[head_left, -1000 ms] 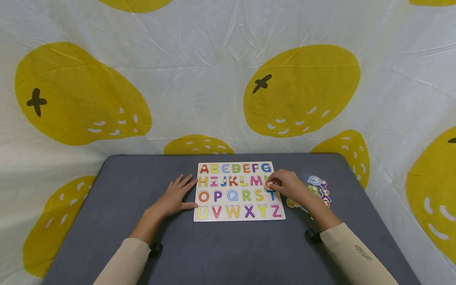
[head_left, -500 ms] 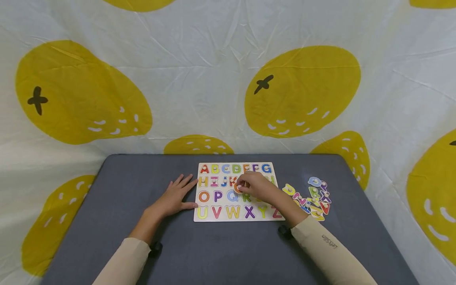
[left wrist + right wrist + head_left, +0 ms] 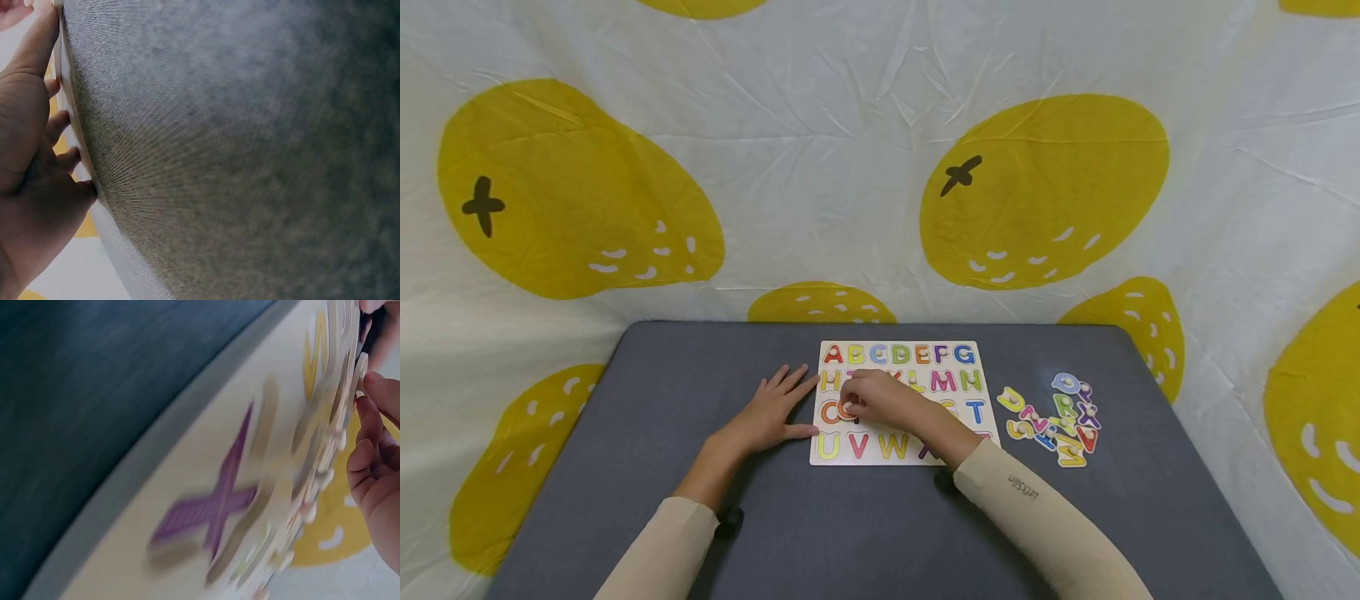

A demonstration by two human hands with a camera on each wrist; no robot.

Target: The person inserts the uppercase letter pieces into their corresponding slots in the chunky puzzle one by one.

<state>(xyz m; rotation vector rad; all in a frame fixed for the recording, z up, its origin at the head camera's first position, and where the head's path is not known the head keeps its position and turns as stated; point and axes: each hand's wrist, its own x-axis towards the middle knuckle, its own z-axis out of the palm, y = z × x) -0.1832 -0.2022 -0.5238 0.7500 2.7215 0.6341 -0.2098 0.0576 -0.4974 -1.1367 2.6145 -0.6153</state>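
Observation:
A pale alphabet puzzle board (image 3: 876,447) lies on the dark table. Knobbed letters sit in its top two rows; the lower rows show printed recesses. Between thumb and fingers my right hand (image 3: 877,399) pinches an orange puzzle letter (image 3: 846,412), just right of the O recess (image 3: 828,412). It looks like an O, though the fingers partly cover it. In the right wrist view the letter (image 3: 361,372) appears edge-on at the fingertips. With fingers spread, my left hand (image 3: 764,419) rests on the table, thumb and fingertips touching the board's left edge.
A loose cluster of knobbed letters lies right of the board, including a yellow U-shaped one (image 3: 1011,399), a light blue one (image 3: 1066,382) and a red one (image 3: 1086,438). Behind the dark table (image 3: 865,533) hangs a white cloth (image 3: 820,200) with yellow fruit prints.
My right hand has carried the orange letter leftward across the board, from near the N and T to beside the O recess. The left hand has stayed in place.

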